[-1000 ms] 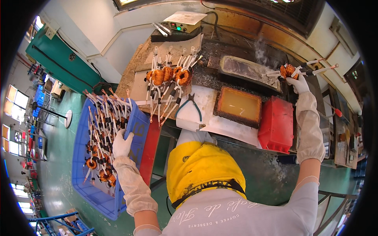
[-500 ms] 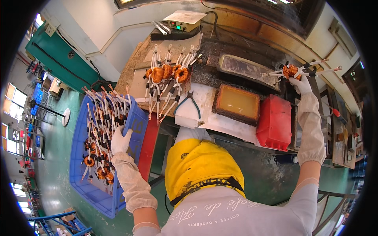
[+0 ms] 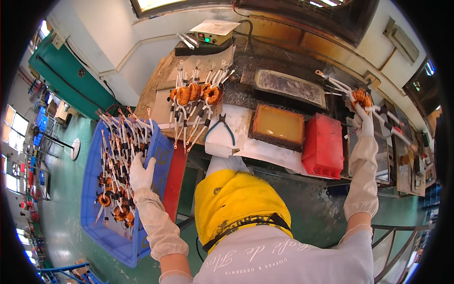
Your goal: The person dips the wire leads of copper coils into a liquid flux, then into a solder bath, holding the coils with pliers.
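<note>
Coil clamped in right hand, contact partly hidden; left hand, grip apart, overlaps blue crate.

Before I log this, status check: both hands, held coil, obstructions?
Right hand gripping copper coil. Left hand open at blue crate. Red bin left of right sleeve, apart.

Bench layout, left to right.
Beside bench, left: crate, coils inside. On bench: coil cluster, pliers, then tray; trough behind, box right.
</note>
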The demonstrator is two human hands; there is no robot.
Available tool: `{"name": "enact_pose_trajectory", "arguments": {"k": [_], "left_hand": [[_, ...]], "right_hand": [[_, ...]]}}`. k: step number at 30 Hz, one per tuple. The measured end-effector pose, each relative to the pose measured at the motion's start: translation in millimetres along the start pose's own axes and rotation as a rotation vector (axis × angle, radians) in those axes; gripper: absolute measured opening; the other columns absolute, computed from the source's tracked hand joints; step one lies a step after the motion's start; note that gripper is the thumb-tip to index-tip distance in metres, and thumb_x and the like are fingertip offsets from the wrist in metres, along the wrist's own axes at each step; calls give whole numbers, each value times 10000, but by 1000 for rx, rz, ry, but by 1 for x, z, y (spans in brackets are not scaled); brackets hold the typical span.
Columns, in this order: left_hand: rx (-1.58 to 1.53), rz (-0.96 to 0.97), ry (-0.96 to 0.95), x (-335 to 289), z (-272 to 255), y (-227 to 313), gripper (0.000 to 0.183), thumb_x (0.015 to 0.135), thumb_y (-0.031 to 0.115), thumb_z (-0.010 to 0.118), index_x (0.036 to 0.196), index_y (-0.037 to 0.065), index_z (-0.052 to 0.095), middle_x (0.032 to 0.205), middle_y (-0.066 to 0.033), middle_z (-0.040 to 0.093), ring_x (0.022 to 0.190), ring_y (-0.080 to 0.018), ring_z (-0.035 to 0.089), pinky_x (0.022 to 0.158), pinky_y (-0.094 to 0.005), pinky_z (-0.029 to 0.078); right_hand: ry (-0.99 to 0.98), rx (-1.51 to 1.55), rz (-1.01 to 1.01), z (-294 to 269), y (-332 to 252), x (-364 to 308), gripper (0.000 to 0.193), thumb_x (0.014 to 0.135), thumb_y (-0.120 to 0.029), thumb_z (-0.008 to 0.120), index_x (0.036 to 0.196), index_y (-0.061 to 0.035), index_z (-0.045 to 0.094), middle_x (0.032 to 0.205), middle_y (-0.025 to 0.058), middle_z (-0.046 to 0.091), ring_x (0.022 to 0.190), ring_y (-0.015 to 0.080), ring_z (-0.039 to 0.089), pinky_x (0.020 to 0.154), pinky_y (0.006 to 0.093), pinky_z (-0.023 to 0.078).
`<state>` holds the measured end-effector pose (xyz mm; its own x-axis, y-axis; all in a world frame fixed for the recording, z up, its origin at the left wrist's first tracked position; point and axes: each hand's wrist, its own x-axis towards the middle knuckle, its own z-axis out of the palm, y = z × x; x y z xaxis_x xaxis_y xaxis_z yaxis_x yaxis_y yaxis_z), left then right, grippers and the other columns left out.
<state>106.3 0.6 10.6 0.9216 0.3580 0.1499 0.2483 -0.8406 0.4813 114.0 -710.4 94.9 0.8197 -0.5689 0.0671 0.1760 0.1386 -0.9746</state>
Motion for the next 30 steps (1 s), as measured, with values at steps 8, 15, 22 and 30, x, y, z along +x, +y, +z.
{"name": "enact_pose_trajectory", "arguments": {"k": [8,15,22,30], "left_hand": [[-134,23,87,-5,1,-3,476,858,321,660,1223,27,578,1022,-132,664,928,-253,640,827,-371,493],[-93,123,144,-7,2,-8,430,871,303,644,1188,16,597,1024,-129,639,913,-260,618,823,-377,483],[-116,183,254,-7,4,-6,355,885,279,626,1139,31,627,1040,-138,633,940,-285,613,839,-391,483],[-230,612,353,-49,26,84,162,811,85,686,968,48,669,945,-122,659,904,-298,614,810,-380,494]], "right_hand": [[-100,766,88,-10,4,-71,250,977,-135,527,1202,-26,526,1010,198,627,415,14,253,354,157,235],[-328,1180,122,-5,0,-116,310,990,-180,508,1277,-62,498,1117,164,533,452,48,310,384,170,319],[-362,1517,261,13,-6,-140,322,967,-197,555,1209,4,486,1109,127,535,460,79,336,405,215,327],[-376,1854,437,41,-8,-153,281,924,-175,607,1143,-6,556,1017,79,570,461,70,354,418,219,334]]}}
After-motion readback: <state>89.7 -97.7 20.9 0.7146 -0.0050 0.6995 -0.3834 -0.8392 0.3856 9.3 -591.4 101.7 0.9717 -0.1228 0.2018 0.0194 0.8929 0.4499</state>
